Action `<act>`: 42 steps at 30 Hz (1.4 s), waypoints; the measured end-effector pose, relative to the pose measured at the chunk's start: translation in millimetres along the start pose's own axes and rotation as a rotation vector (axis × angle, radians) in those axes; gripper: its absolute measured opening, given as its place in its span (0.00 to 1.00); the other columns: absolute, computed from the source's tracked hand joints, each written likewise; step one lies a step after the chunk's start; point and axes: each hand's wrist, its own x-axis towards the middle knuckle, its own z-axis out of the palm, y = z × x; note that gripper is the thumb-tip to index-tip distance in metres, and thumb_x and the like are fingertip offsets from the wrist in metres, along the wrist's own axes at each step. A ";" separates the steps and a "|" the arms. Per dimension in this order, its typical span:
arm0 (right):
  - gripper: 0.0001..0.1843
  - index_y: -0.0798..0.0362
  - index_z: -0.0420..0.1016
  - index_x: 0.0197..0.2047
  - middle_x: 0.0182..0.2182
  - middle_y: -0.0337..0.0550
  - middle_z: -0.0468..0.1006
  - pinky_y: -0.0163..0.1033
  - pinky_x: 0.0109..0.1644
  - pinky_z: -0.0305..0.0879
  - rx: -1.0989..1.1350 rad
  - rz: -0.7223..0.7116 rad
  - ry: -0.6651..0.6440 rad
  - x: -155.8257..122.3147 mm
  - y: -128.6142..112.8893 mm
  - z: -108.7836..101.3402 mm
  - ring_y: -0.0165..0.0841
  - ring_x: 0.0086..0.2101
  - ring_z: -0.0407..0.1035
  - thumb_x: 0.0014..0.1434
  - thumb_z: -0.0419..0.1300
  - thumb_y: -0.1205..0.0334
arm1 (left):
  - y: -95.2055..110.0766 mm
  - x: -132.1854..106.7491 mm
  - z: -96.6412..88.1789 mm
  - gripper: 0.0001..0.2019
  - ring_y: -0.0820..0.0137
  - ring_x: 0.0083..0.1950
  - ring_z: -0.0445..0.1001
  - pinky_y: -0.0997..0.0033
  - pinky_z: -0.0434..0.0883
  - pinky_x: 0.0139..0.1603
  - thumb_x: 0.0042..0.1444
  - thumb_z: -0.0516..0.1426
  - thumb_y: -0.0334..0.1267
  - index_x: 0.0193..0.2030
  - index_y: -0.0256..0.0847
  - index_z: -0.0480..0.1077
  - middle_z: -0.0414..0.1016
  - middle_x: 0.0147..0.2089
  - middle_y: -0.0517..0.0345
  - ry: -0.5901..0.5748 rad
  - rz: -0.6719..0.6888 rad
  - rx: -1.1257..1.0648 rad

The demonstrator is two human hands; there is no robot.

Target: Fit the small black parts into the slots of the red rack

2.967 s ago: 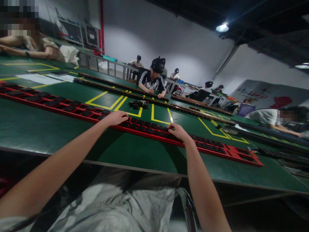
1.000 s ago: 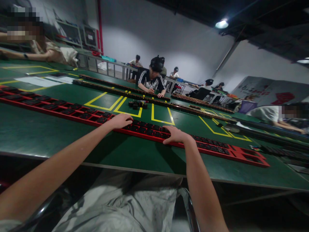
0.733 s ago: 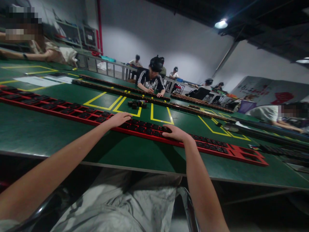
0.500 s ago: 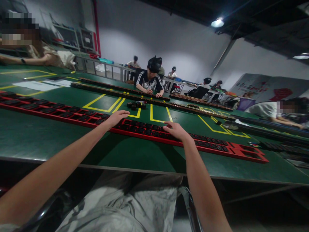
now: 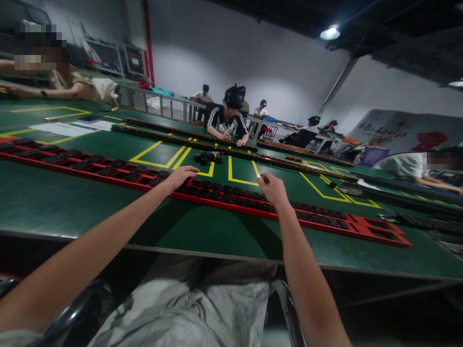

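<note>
Where behind hands (image 5: 182,177) (image 5: 275,189), red frame (image 5: 224,205) hidden.

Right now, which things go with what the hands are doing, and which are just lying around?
Probably part of the job:
red frame, nearest both hands
black squares set in the frame

Probably just lying about:
white papers, off to the left
small black pile, beyond the frame

Shown in the surroundings: white paper (image 5: 60,128) at left, a metal shelf (image 5: 104,44) farther back, a lit ceiling lamp (image 5: 330,33) and, at right, a red-marked banner (image 5: 401,132).
</note>
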 end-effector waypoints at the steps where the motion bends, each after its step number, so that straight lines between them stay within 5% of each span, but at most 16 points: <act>1: 0.19 0.54 0.77 0.49 0.38 0.48 0.82 0.41 0.45 0.68 0.002 0.005 0.019 0.6 0.9 0.8 0.38 0.38 0.75 0.64 0.55 0.52 | -0.6 0.3 0.5 0.20 0.58 0.57 0.73 0.59 0.63 0.64 0.46 0.57 0.46 0.44 0.41 0.79 0.79 0.52 0.54 -0.001 0.003 -0.010; 13: 0.16 0.52 0.78 0.47 0.37 0.47 0.82 0.42 0.46 0.70 0.011 0.038 0.054 1.8 4.8 6.0 0.38 0.37 0.76 0.62 0.57 0.54 | 20.3 -6.8 32.7 0.18 0.57 0.53 0.74 0.60 0.66 0.61 0.46 0.55 0.44 0.40 0.40 0.80 0.81 0.48 0.55 0.002 0.000 -0.008; 42: 0.15 0.51 0.80 0.43 0.36 0.48 0.83 0.39 0.41 0.67 -0.115 0.067 -0.143 -0.4 5.6 17.5 0.39 0.37 0.75 0.63 0.55 0.54 | 79.1 -24.4 163.6 0.13 0.58 0.47 0.77 0.63 0.68 0.50 0.54 0.53 0.34 0.30 0.41 0.80 0.82 0.42 0.51 -0.021 0.033 0.002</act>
